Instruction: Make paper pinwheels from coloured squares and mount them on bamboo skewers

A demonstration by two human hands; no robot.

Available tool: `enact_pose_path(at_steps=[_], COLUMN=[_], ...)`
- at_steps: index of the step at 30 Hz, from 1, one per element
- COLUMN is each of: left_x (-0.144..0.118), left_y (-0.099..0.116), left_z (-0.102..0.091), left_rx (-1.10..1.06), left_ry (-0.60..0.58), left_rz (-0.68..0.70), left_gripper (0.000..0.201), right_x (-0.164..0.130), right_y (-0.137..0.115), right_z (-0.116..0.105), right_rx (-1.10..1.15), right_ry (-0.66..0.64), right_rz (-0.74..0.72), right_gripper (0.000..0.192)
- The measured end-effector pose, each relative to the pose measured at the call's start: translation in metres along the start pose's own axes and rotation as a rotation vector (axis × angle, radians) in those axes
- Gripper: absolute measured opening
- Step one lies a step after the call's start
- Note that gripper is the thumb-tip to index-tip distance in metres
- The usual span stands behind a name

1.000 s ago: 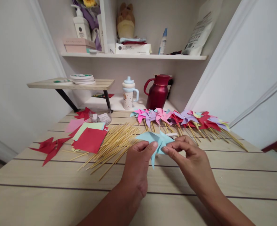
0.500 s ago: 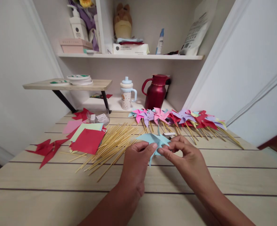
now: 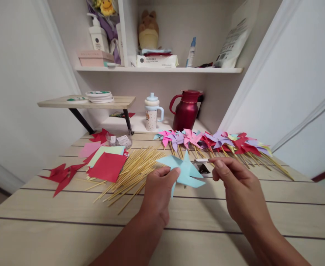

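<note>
My left hand [image 3: 158, 192] holds a light blue paper pinwheel head [image 3: 186, 171] by its left edge, just above the wooden table [image 3: 262, 210]. My right hand [image 3: 235, 181] is apart from the paper, to its right, with thumb and forefinger pinched together beside a small white box [image 3: 201, 166]. I cannot make out anything between those fingertips. A heap of bamboo sticks [image 3: 133, 168] lies just left of my left hand.
Finished pinwheels on sticks [image 3: 217, 142] lie in a row at the back right. Red, green and pink paper squares [image 3: 107, 165] and red cut shapes [image 3: 61, 175] lie left. A red jug [image 3: 186, 109], a cup [image 3: 152, 111] and a low shelf [image 3: 96, 101] stand behind.
My right hand has let go of the blue pinwheel and moved right, towards the small white box. The left hand still holds the paper, which now spreads open.
</note>
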State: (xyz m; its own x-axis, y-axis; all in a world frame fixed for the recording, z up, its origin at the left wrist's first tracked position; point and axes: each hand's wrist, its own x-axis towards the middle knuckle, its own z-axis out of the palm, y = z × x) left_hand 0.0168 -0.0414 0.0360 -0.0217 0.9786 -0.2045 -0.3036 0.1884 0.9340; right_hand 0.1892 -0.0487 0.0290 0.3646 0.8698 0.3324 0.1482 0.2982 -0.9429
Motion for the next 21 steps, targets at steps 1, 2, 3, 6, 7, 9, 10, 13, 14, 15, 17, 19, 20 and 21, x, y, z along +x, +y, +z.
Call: enact_pose_path(at_steps=[1,2,3,6,7,9,10,13,14,15,17,19,20,21], left_x=[0.0009,0.0016,0.0021,0.0018,0.0012,-0.0006,-0.0015,-0.0042,-0.0050,-0.0056,-0.0065,-0.0066,-0.0064,-0.0059], left_y=[0.0004,0.0007,0.0009,0.0007,0.0007,0.0009,0.0011,0.0019,0.0020,0.0019,0.0013,0.0005,0.0003,0.0002], left_z=[-0.0013,-0.0023,-0.0029,-0.0031,-0.0028,-0.0021,-0.0017,0.0003,0.0011,0.0021,0.0037,0.0044,0.0043,0.0037], left_rx=[-0.024,-0.043,-0.057,-0.093,-0.102,-0.111,-0.107,-0.039,-0.012,0.011,0.038,0.050,0.054,0.051], left_ry=[-0.018,-0.044,-0.074,-0.148,-0.163,-0.174,-0.174,-0.151,-0.141,-0.133,-0.122,-0.121,-0.122,-0.125], left_rz=[-0.009,-0.016,-0.020,-0.030,-0.038,-0.051,-0.053,-0.030,-0.020,-0.015,-0.019,-0.026,-0.025,-0.019], left_gripper=[0.026,0.026,0.027,0.028,0.029,0.029,0.029,0.029,0.028,0.028,0.027,0.025,0.025,0.024], right_x=[0.0023,0.0041,0.0053,0.0053,0.0047,0.0039,0.0039,0.0049,0.0052,0.0054,0.0053,0.0047,0.0043,0.0040], right_y=[0.0012,0.0019,0.0020,-0.0004,-0.0015,-0.0031,-0.0034,-0.0031,-0.0031,-0.0032,-0.0037,-0.0041,-0.0041,-0.0040], right_z=[-0.0001,0.0003,0.0011,0.0035,0.0038,0.0032,0.0025,0.0002,-0.0002,-0.0003,-0.0001,0.0001,0.0000,-0.0006], right_rx=[0.053,0.094,0.125,0.189,0.203,0.211,0.206,0.192,0.192,0.195,0.197,0.192,0.190,0.192], right_ry=[-0.007,-0.044,-0.096,-0.270,-0.323,-0.406,-0.425,-0.424,-0.426,-0.434,-0.455,-0.457,-0.453,-0.445], right_rz=[0.048,0.110,0.176,0.347,0.376,0.407,0.418,0.449,0.456,0.461,0.474,0.459,0.430,0.386], right_gripper=[0.020,0.024,0.029,0.039,0.039,0.035,0.034,0.032,0.032,0.031,0.030,0.036,0.043,0.052])
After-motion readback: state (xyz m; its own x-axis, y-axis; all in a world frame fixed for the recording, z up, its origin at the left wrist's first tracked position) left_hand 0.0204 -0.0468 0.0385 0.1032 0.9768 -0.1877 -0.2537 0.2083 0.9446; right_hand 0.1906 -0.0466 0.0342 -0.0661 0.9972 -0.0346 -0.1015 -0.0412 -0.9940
